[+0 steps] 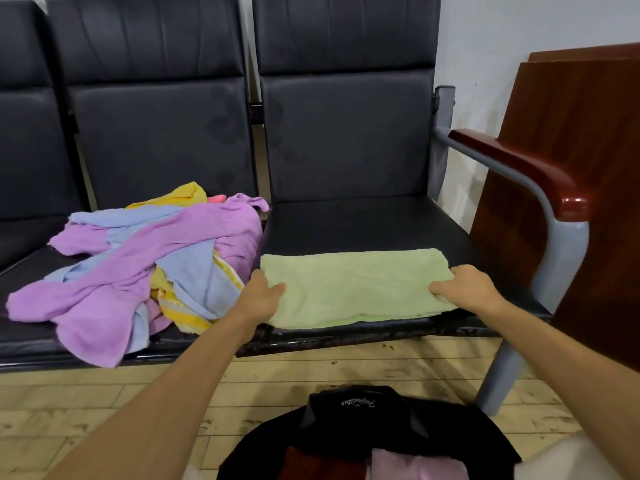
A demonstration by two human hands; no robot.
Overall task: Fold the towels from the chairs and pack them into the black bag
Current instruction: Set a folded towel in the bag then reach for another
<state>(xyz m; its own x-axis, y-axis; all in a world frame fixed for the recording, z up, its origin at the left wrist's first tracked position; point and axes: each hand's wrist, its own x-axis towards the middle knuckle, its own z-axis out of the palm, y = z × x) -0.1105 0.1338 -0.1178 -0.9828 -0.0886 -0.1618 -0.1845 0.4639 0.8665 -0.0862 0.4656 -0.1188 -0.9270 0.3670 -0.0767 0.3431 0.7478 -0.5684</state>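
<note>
A single pale green terry towel (353, 285), folded into a long flat rectangle, lies across the near edge of the right-hand black padded chair seat (363, 226). Two hands hold it, one at each short end. The left hand (265, 289) grips the left end with the thumb lying on top of the cloth; the other fingers are tucked out of sight under the edge. The right hand (464, 287) grips the near right corner, fingers curled down into the bunched cloth.

Just left of it, on the middle seat (27, 327), sits one loose heap of unfolded towels (138, 265) in four colours: lilac, light blue, yellow with white stripes, and a small bit of pink at the far side. They are too tangled to count.

On the floor near the person stands one open black fabric bag (346, 427) with pale script on its rim. Two pieces of cloth show inside, one pale pink (415, 465) and one dark red (301, 462).

Three joined black chairs are in view, the left one only in part. One red-brown wooden armrest (519, 168) on a grey metal frame ends the row on the right, and two red-brown wooden boards (571, 133) lean on the white wall beyond it. The floor (104, 410) is pale wood-patterned.
</note>
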